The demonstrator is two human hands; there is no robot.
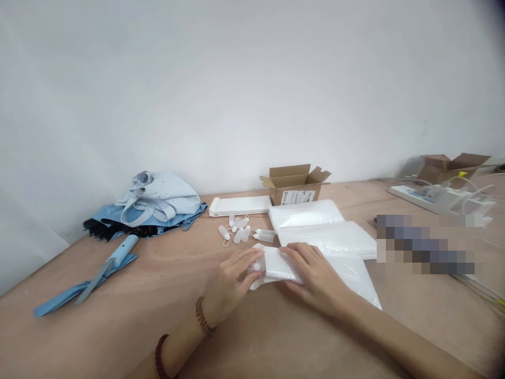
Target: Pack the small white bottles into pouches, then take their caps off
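Note:
A translucent white plastic bag [279, 266] is held in front of me between both hands. My left hand [232, 279], wearing bracelets at the wrist, pinches the bag's left end with thumb and fingers. Something pale shows between those fingertips, too blurred to name. From the right, my right hand [317, 279] grips the bag, fingers on top and thumb underneath. Several small translucent bottles [239, 230] with thin string loops lie in a loose group just beyond my left hand. Flat plastic bags [327, 239] are spread behind and beneath my right hand.
An open cardboard box [295, 184] stands by the wall, beside a white stack of strips [240, 205]. To the left lie a pale blue cloth bag [161, 195] and a folded blue umbrella [122, 250]. A power strip [418, 197] with cables and another box [450, 168] are at right.

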